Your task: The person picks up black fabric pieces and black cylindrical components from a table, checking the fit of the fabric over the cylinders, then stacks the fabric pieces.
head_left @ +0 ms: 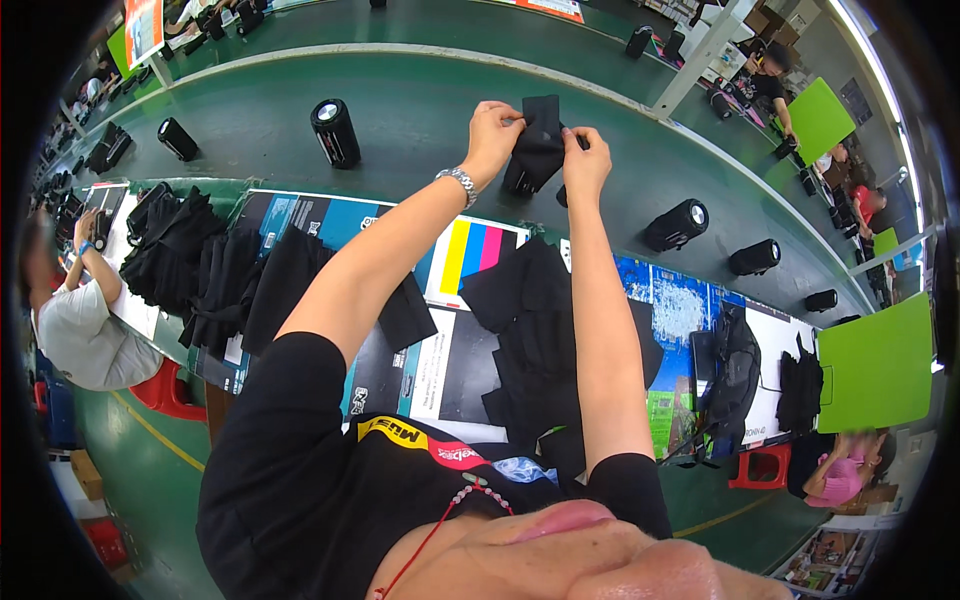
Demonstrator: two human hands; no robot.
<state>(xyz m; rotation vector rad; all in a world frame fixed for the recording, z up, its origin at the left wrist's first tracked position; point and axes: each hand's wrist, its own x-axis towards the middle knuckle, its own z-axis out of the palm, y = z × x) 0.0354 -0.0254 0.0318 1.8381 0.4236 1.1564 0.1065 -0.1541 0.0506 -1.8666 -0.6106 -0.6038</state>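
Pinched between left hand (492,128) and right hand (586,160), a black fabric pouch (538,145) is held above the green conveyor belt (400,110), near its front edge. Soft, light and floppy, it is probably best gripped by its top edges.

Black cloth pouch (540,145) held up far centre, plain, no pattern. Cylinder speakers (335,132) on the conveyor (420,100): black w/ silver end caps; belt itself dark green w/ pale edge stripe. Near bench: black fabric piles (190,265) left & centre over printed cardboard (470,255) — blue patches, yellow/cyan/magenta/black colour bars, white panels. Bright lime-green boards (880,365) right & far right. Silver watch (460,183) on left wrist. Shirt black w/ yellow & red print; red cord necklace. Red stools (165,390) on green floor w/ yellow line.
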